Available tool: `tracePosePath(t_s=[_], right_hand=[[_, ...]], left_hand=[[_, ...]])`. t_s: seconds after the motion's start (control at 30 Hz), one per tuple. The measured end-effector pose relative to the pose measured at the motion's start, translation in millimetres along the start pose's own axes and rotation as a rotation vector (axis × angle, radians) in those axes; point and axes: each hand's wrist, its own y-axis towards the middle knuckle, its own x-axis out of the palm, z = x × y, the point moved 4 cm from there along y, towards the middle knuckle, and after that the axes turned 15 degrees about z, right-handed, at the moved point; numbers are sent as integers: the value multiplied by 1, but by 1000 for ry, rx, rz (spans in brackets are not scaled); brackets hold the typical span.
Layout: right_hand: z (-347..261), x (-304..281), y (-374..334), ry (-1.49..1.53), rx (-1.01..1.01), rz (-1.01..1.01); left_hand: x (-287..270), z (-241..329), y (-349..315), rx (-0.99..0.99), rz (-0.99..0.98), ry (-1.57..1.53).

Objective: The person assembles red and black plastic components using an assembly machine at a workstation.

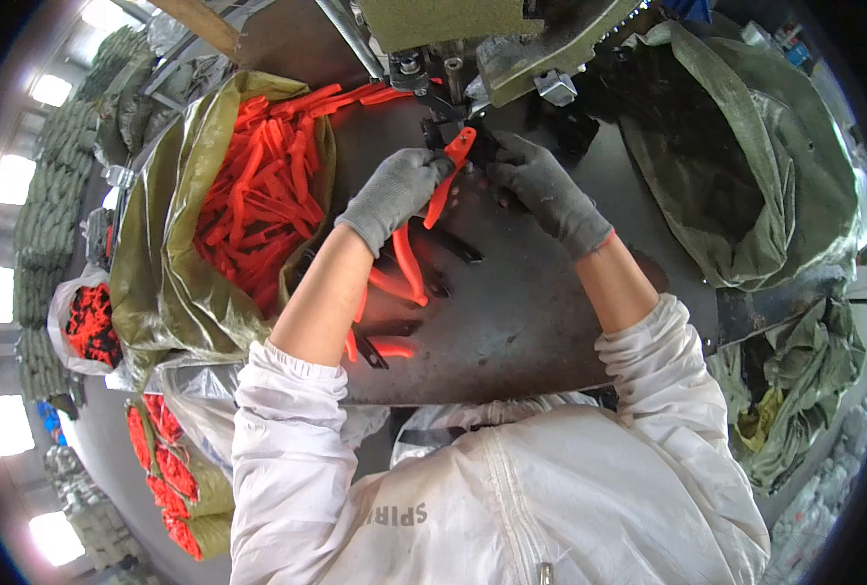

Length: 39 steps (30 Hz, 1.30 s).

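Observation:
Both of my hands wear grey gloves and are raised beneath the head of a machine (455, 73). My left hand (401, 187) is closed on a red plastic handle (448, 183), which slants upward and has small holes at its upper end. Close by on the right, my right hand (542, 185) is closed at the fingertips beside a dark part; what it pinches cannot be made out against the dark background. Below my left hand, several loose red handles (407, 263) and black pieces (460, 246) lie on the dark metal table (511, 331).
An olive sack (175, 263) full of red handles (258, 195) stands open at the left. At the right, a green sack (794, 185) opens toward me. Black parts (575, 132) lie behind my right hand. Red-filled bundles (175, 468) stand on the floor at lower left.

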Motion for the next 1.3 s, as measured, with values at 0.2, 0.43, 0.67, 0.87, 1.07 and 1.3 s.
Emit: tracePosePath(t_s=[0.2,0.43,0.67,0.87,1.07,1.3], right_hand=[[6,-7,-12,103,118,121],[-4,-2,-11,30,-37,111],[-22,-9,-29,-39,84,95],[7,-3,-24,136,150,11],[31,-6,-17,520,128,-68],[39,-60,-30,-75,-410,23]], left_hand=[[-126,-26,40,178,656,918],[-172,-111,46,77,725,856],[-129,-37,-10,33,512,139],[-77,28,-49,24,88,34],[-37,65,-54,80,-66,-100],[25,89,-45,410,89,-71]])
